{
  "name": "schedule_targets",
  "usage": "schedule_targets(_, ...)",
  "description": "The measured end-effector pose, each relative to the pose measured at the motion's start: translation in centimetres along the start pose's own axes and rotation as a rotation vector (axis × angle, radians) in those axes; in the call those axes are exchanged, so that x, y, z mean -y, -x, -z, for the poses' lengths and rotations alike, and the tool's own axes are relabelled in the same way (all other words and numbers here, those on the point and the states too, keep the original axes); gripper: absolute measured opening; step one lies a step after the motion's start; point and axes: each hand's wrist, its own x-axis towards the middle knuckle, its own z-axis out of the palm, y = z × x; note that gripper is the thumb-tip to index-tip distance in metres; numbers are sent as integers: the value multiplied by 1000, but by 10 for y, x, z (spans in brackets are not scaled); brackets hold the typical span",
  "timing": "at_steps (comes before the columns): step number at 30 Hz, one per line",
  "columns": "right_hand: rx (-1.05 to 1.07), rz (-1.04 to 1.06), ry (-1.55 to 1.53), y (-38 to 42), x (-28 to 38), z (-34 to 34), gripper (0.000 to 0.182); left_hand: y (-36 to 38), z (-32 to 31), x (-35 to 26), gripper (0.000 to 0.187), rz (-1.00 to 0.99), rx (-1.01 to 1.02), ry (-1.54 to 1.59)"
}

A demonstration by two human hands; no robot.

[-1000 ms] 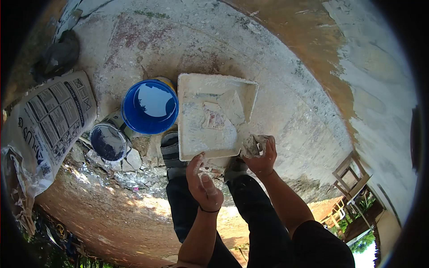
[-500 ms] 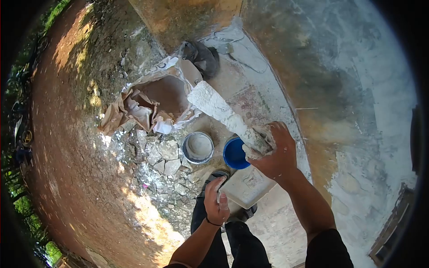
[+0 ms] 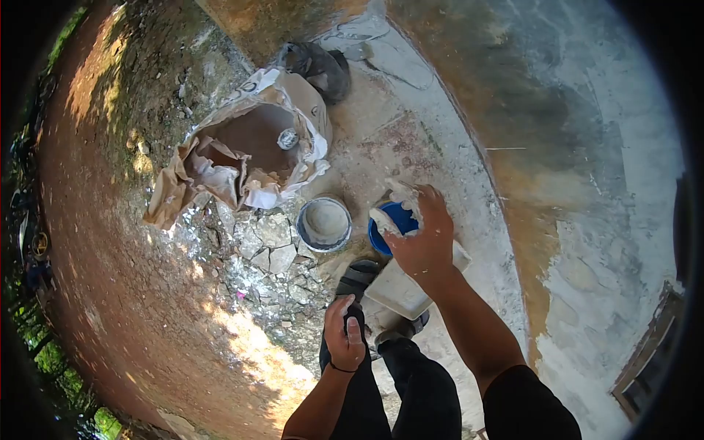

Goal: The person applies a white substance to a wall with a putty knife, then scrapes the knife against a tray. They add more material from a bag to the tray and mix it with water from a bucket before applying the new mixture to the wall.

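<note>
Over the blue bucket point(image 3: 400, 215), my right hand point(image 3: 424, 242) has its whitened fingers and thumb spread, with nothing held between them. My left hand point(image 3: 345, 341) hangs lower, near my shoe, its fingers loosely apart and empty. A round tub point(image 3: 324, 224) with pale material in it is just left of the blue bucket. Further up-left, an open paper bag point(image 3: 304, 103) holds grey-brown powder, and a small pale round thing point(image 3: 287, 139) shows in it. Part of a pale rectangular tray point(image 3: 400, 290) shows below my right hand.
A dark crumpled bag point(image 3: 323, 73) lies behind the paper bag. Broken slabs point(image 3: 275, 249) and rubble cover the ground left of the tub. A stained, partly plastered wall point(image 3: 579, 176) runs along the right. My shoes point(image 3: 359, 275) are beside the tray.
The long white-coated tool has left my right hand, which has opened and moved slightly left. A pale round thing now shows in the paper bag. My left hand is slightly lower.
</note>
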Motion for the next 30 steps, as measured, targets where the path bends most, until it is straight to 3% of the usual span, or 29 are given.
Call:
schedule_targets(3, -41, -419, -167, 71, -67, 22, 45, 6, -29, 2, 39, -32, 120, -2)
schedule_targets(5, 52, -578, -17, 142, -127, 20, 37, 11, -58, 5, 43, -62, 214, -14)
schedule_targets(7, 115, -793, -109, 202, -172, 13, 34, 17, -93, 21, 43, -119, 309, -18)
schedule_targets(11, 138, -1061, -38, 323, -264, -39, 33, 46, -164, 73, 47, 1, 447, 3)
schedule_targets(15, 184, -1168, 3, 385, -321, -101, 31, 77, -209, 130, 47, 60, 573, -71)
schedule_targets(18, 236, -1106, 51, 393, -337, -135, 39, 95, -208, 163, 47, 143, 685, -191)
schedule_targets(20, 303, -832, 272, 394, -346, -153, 49, 98, -208, 168, 47, 144, 702, -244)
schedule_targets(21, 296, -846, 258, 396, -349, -160, 49, 97, -210, 168, 48, 147, 703, -273)
schedule_targets(22, 342, -724, 303, 396, -353, -165, 50, 97, -212, 167, 48, 153, 695, -300)
schedule_targets(26, 319, -392, 478, 400, -378, -178, 51, 101, -218, 167, 45, -11, 773, -309)
schedule_targets(30, 320, -285, 515, 399, -390, -175, 48, 100, -220, 165, 44, -22, 796, -326)
